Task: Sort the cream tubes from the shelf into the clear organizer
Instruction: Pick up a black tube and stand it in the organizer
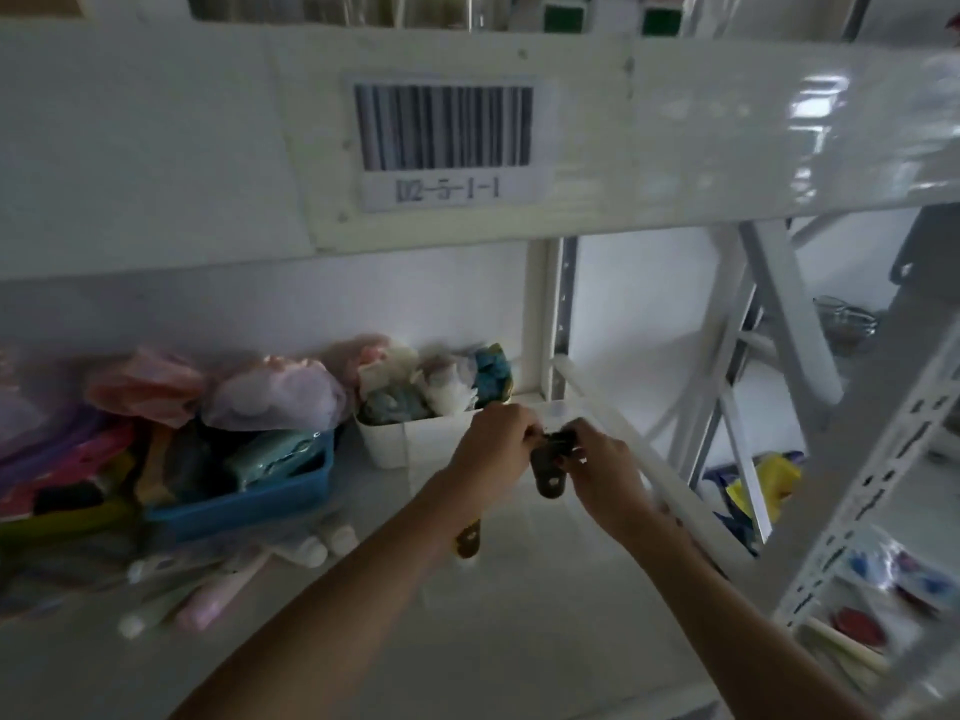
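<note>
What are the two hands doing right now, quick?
Left hand: closed on the top of a small dark tube.
Right hand: closed on the same dark tube, from its other side.

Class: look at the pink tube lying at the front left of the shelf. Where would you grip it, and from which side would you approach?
Probably grip the pink tube across its middle, coming from above and the front. It lies flat and slanted, its long upper side exposed, while other pale tubes crowd beside it, so a side approach looks blocked.

One head-worn view, close in, facing forward and slightly down under the white metal shelf beam (156, 148), wide-angle.
</note>
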